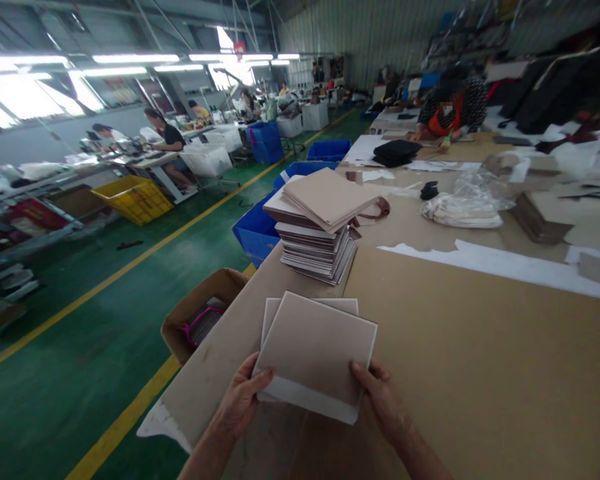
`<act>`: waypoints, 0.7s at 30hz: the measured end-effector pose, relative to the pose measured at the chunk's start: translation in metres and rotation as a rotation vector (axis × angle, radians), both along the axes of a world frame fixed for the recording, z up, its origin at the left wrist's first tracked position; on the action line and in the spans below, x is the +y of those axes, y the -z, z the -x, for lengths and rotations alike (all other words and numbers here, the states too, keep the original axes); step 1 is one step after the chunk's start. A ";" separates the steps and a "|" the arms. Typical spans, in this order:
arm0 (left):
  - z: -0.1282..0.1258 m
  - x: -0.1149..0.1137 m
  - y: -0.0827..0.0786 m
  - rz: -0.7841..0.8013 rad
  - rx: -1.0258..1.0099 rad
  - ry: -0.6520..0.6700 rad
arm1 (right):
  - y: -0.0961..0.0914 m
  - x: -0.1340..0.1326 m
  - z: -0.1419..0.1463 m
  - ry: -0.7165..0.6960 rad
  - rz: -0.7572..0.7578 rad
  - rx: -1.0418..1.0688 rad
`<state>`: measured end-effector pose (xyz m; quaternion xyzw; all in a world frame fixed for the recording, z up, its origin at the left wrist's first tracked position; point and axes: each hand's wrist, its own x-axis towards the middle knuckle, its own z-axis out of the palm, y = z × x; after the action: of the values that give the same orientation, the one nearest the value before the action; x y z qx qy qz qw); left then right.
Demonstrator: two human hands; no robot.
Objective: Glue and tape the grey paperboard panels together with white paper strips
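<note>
A flat beige square panel [315, 350] with a pale border sits at the near edge of the brown worktable [480, 373], resting over another panel of the same kind [340, 305] that peeks out behind it. My left hand [240, 400] grips the top panel's near left corner, thumb on top. Gripping the near right corner is my right hand [385, 400]. Beyond them, a tall uneven stack of similar panels [320, 233] stands by the table's left edge.
An open cardboard box [200, 320] stands on the green floor left of the table, with blue bins [257, 233] further back. A plastic bag [463, 203], white paper strip [505, 263] and grey pieces [543, 217] lie further along. A person [447, 110] works at the far end; others sit at left benches.
</note>
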<state>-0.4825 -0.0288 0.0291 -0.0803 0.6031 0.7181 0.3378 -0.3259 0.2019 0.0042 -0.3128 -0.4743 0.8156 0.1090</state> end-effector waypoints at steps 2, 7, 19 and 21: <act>-0.025 0.020 0.003 -0.011 -0.023 0.040 | -0.004 0.015 -0.032 0.040 0.012 -0.010; -0.104 0.079 0.020 -0.030 -0.107 0.201 | -0.010 0.055 -0.130 0.180 0.028 -0.080; -0.228 0.161 0.053 0.045 -0.164 0.623 | 0.027 0.085 -0.307 0.426 0.030 -0.374; -0.234 0.170 0.060 0.090 -0.129 0.623 | 0.030 0.087 -0.317 0.436 0.037 -0.392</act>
<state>-0.2487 0.1415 -0.0312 0.0482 0.6072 0.5462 0.5750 -0.0085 0.2890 -0.0261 -0.5610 -0.3928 0.7055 0.1824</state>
